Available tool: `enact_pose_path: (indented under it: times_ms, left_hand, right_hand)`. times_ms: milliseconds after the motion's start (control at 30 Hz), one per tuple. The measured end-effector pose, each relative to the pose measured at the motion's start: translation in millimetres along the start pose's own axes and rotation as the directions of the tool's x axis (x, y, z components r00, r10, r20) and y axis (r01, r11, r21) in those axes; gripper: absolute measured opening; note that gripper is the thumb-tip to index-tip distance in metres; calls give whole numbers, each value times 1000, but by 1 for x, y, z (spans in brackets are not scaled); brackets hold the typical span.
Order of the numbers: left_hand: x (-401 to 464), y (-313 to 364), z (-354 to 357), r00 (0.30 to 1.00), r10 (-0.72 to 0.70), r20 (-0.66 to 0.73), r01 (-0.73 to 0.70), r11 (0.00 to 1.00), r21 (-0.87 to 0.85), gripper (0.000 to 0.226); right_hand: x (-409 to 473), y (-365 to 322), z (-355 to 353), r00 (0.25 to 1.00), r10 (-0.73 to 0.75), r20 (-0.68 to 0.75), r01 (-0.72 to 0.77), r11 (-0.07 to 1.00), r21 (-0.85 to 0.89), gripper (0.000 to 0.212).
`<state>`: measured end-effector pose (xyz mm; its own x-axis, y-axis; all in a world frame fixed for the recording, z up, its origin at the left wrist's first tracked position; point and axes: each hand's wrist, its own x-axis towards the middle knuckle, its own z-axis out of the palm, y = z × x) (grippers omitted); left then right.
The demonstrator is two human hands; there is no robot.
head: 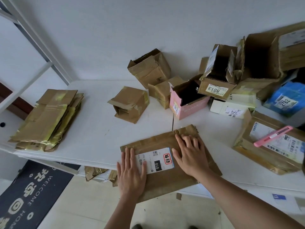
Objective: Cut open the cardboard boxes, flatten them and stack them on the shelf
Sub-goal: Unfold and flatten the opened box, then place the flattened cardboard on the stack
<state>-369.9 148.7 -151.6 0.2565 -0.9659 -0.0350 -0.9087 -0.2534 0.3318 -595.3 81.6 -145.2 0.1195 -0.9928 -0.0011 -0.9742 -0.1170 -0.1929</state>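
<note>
I had both palms pressing one flattened box [166,162] against the near edge of the table [102,129], fingers straight and gripping nothing. The left hand [131,172] lay on the label end at about seven o'clock, the right hand [189,154] on the folded flaps toward one o'clock. The box's long axis ran from lower left to upper right, its near corner hanging past the table edge. The stack of flattened boxes [47,119] sat well apart at nine o'clock, nearer the left hand, so I judged the carry would go leftward across my body. Uncut boxes [217,76] crowded the two o'clock side, and the pink cutter [273,136] rested on a taped box [270,146] at three o'clock.
</note>
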Motion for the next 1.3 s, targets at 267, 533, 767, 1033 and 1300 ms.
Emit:
enact_pose_path:
  times_ms: [267, 533, 767, 1033, 1300]
  left_hand:
    - [7, 2, -6, 995, -25, 100, 21, 999, 46, 80]
    - [-2, 12, -19, 923, -368, 107, 382, 855, -352, 93]
    - [0, -12, -67, 834, -399, 382, 527, 372, -764, 11]
    - [34, -90, -140, 837, -471, 278, 264, -98, -960, 15]
    - [115, -198, -202, 638, -698, 325, 61, -376, -925, 8]
  right_hand:
    - [1, 0, 1, 1000, 2, -25, -2, 1000, 4, 63]
    - [-6, -1, 0, 984, -1, -180, 21, 994, 105, 46]
    - [-14, -10, -15, 985, 47, -169, 3, 958, 285, 41]
    - [-4, -156, -62, 883, -234, -407, 360, 894, 267, 47]
    - [113, -349, -55, 846, -490, -212, 527, 828, 192, 48]
